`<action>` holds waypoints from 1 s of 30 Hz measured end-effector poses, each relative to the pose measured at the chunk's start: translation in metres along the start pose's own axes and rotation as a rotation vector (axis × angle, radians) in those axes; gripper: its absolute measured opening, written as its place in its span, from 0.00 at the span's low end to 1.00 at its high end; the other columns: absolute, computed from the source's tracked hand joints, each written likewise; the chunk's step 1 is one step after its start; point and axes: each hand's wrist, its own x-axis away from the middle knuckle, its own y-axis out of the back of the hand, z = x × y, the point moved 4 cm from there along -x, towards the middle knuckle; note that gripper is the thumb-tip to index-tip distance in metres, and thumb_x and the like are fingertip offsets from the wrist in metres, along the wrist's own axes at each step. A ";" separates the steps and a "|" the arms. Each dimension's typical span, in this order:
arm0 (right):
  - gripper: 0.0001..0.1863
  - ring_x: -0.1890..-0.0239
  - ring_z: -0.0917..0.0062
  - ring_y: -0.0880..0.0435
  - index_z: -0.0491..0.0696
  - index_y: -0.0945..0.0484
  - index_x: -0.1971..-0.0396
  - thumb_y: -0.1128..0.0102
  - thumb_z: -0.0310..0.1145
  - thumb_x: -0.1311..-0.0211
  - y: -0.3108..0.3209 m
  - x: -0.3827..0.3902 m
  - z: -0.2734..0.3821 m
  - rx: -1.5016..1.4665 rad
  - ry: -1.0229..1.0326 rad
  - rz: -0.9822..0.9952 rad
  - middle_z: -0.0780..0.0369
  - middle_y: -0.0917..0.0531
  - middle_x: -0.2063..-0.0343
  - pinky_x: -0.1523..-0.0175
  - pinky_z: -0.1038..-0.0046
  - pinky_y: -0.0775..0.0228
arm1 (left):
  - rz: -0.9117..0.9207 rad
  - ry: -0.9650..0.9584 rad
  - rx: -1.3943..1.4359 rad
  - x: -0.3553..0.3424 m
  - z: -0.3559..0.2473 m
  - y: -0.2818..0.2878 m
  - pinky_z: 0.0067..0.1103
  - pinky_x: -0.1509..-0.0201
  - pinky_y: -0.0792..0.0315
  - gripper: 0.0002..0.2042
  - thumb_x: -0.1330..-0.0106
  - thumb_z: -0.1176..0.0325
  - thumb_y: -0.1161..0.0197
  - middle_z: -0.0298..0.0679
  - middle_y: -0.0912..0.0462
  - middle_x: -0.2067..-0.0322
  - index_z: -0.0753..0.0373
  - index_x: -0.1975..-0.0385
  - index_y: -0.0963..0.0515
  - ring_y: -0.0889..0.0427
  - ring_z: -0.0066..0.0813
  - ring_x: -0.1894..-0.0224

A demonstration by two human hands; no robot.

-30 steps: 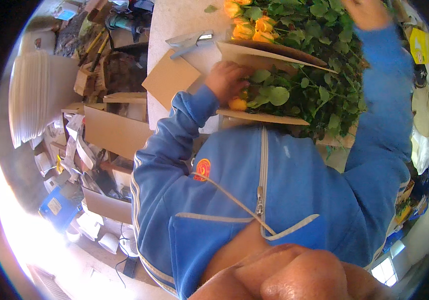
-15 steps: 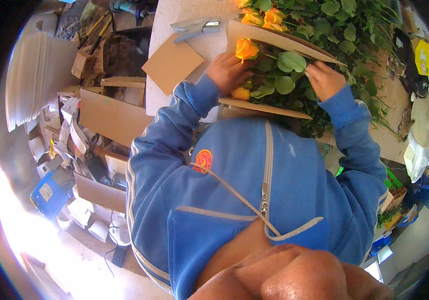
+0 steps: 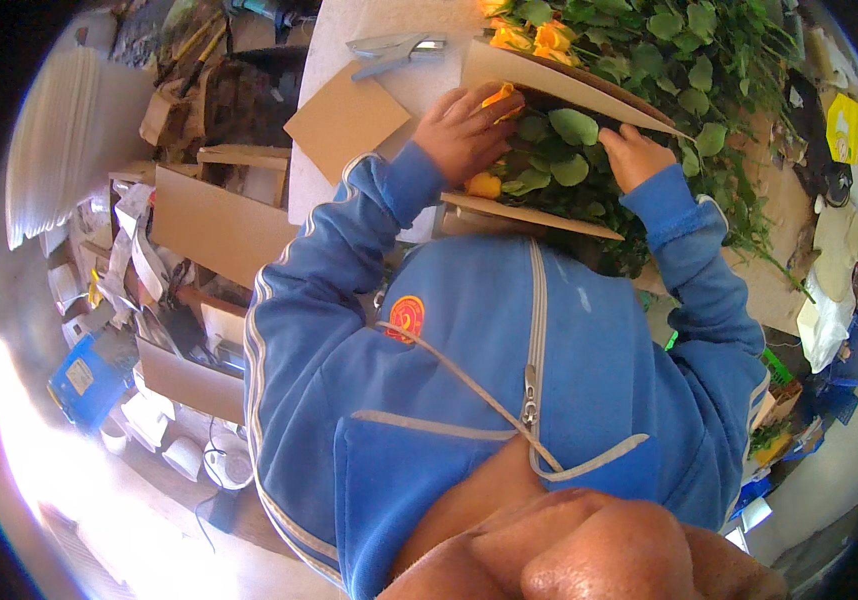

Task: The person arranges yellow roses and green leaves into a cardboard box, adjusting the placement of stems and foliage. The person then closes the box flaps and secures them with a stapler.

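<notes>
Yellow roses with leafy green stems lie between the two raised sides of a cardboard wrap (image 3: 539,214). My left hand (image 3: 464,130) is at the flower end, its fingers stretched over the head of a yellow rose (image 3: 499,98) and partly hiding it. A second yellow rose head (image 3: 483,185) shows below that hand. On the stem side, my right hand (image 3: 637,158) has thumb and fingers pinched together beside a large green leaf (image 3: 574,127). They appear to grip that rose's stem, which is mostly covered there.
Beyond the wrap lie more yellow roses (image 3: 552,40) with a heap of leafy stems (image 3: 689,60). A square cardboard piece (image 3: 347,118) and a grey-handled cutting tool (image 3: 399,50) rest on the table at left. Cardboard boxes (image 3: 214,225) stand left of me; plastic bags (image 3: 829,320) hang at right.
My left hand has moved up and spread its fingers over the rose head, which it had held from below. My right hand has shifted slightly left with the stem.
</notes>
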 end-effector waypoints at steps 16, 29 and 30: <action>0.21 0.45 0.59 0.28 0.46 0.31 0.44 0.52 0.41 0.33 0.123 -0.038 0.082 -0.356 0.416 0.388 0.53 0.27 0.47 0.43 0.67 0.35 | 0.076 0.071 0.185 0.018 0.009 -0.010 0.30 0.44 0.37 0.15 0.44 0.58 0.38 0.33 0.22 0.54 0.54 0.57 0.22 0.29 0.33 0.47; 0.41 0.29 0.58 0.56 0.48 0.48 0.33 0.51 0.56 0.40 -0.030 -0.045 0.089 -0.192 0.608 0.008 0.55 0.50 0.31 0.28 0.57 0.67 | -0.044 0.994 0.850 0.084 0.021 -0.033 0.29 0.60 0.28 0.19 0.45 0.66 0.34 0.41 0.20 0.66 0.56 0.53 0.27 0.21 0.37 0.64; 0.41 0.29 0.58 0.56 0.48 0.48 0.33 0.50 0.55 0.40 -0.032 -0.045 0.091 -0.151 0.597 -0.001 0.55 0.51 0.31 0.28 0.57 0.68 | -0.048 1.033 0.909 0.088 0.018 -0.038 0.28 0.61 0.28 0.19 0.44 0.66 0.36 0.42 0.21 0.68 0.56 0.52 0.28 0.21 0.37 0.65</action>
